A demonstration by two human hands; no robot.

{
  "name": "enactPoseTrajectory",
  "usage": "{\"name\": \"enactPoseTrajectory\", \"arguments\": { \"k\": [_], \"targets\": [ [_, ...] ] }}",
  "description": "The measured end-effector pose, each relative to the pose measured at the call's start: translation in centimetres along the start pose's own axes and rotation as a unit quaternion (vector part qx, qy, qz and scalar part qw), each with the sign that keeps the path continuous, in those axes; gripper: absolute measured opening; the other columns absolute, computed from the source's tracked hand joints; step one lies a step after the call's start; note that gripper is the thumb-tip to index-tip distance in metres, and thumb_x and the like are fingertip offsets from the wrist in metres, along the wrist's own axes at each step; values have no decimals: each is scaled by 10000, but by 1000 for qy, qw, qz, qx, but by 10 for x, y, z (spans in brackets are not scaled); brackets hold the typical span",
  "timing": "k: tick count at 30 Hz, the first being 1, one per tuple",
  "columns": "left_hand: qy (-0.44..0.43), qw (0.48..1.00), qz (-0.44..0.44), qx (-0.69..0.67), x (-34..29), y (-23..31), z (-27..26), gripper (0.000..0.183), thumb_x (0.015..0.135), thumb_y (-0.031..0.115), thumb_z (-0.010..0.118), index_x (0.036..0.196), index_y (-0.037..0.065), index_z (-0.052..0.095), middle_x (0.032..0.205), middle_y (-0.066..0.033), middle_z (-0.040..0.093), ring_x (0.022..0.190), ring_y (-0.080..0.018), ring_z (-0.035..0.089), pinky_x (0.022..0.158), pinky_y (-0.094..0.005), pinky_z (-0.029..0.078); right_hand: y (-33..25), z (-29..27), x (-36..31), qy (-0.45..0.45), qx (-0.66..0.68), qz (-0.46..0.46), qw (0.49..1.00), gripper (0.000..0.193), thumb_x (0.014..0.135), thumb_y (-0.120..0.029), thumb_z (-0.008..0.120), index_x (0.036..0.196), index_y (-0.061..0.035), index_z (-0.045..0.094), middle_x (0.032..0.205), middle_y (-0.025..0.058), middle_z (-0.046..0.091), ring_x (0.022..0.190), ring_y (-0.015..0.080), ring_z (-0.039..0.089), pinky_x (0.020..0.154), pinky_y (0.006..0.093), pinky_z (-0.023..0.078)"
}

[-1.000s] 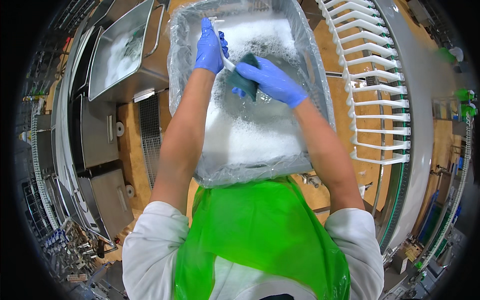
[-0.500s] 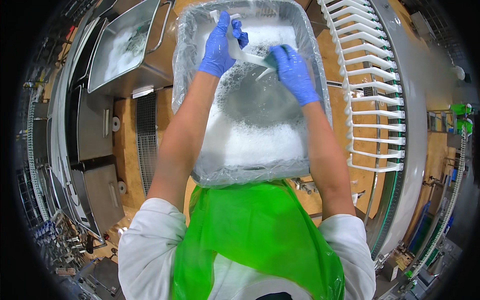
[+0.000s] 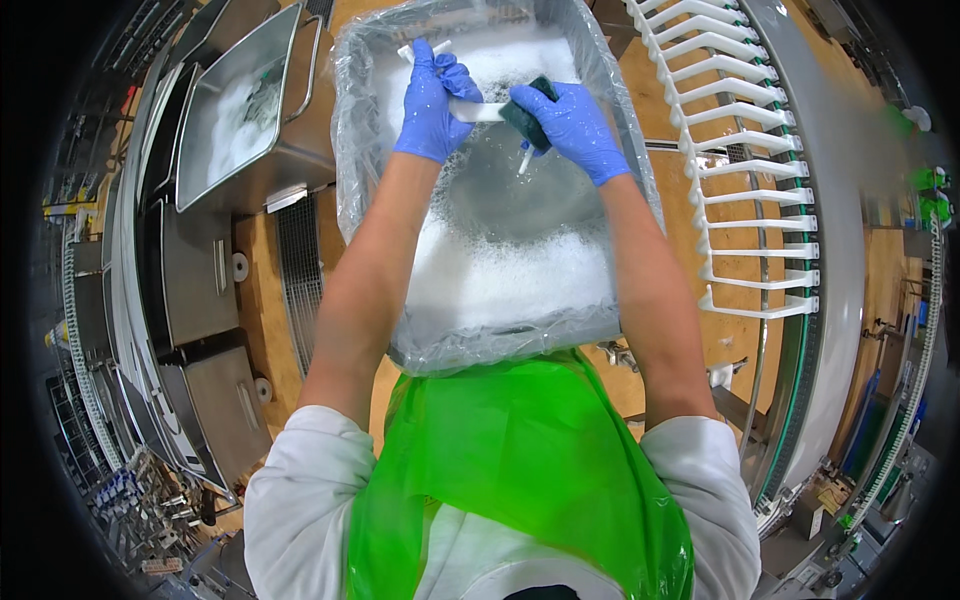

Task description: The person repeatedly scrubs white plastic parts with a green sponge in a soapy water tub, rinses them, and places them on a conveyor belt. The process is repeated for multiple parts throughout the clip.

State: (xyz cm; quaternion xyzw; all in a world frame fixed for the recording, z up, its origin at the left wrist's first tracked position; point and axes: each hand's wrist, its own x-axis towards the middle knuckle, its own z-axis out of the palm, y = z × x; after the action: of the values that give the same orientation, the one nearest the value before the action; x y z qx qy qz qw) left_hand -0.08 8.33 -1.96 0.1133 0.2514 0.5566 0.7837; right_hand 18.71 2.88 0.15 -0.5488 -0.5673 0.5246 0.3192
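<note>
My left hand (image 3: 430,112), in a blue glove, is closed around a white plastic bracket (image 3: 478,111), a bent bar whose far end shows above the fingers. A dark green scouring pad (image 3: 527,113) is gripped in my right hand (image 3: 578,132), also blue-gloved, and presses against the bar near its right end. The bracket's white tip pokes out below the pad. Both hands are above a grey tub (image 3: 345,130) lined with clear plastic. Cloudy water (image 3: 515,200) and thick white foam (image 3: 500,275) fill it.
On the right, a row of similar white brackets (image 3: 750,195) is fixed along a conveyor (image 3: 800,390). At upper left stands a metal bin (image 3: 185,165) holding foam, near steel cabinets (image 3: 200,275). A floor grate (image 3: 300,265) lies between cabinets and tub.
My right hand has shifted a little left with the scouring pad, along the bracket toward my left hand. More of the pad shows now. The view has shifted slightly.
</note>
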Motion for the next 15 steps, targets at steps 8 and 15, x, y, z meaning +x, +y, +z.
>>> {"name": "enactPoseTrajectory", "arguments": {
  "k": [8, 15],
  "targets": [
    [20, 988, 154, 5, -6, 22, 4, 426, 959, 512, 481, 726, 157, 439, 581, 49, 367, 518, -83, 398, 511, -217, 393, -5, 25, -1, 91, 269, -147, 948, 294, 897, -239, 605, 997, 31, 661, 812, 95, 665, 752, 164, 633, 735, 295, 520],
    [-46, 978, 23, -203, -4, 24, -15, 405, 962, 475, 506, 709, 166, 442, 575, 65, 373, 501, -50, 393, 522, -199, 401, -16, 24, -7, 155, -77, -178, 969, 316, 884, -242, 650, 1117, -29, 637, 838, 128, 687, 714, 227, 668, 691, 337, 529]
  ]
}}
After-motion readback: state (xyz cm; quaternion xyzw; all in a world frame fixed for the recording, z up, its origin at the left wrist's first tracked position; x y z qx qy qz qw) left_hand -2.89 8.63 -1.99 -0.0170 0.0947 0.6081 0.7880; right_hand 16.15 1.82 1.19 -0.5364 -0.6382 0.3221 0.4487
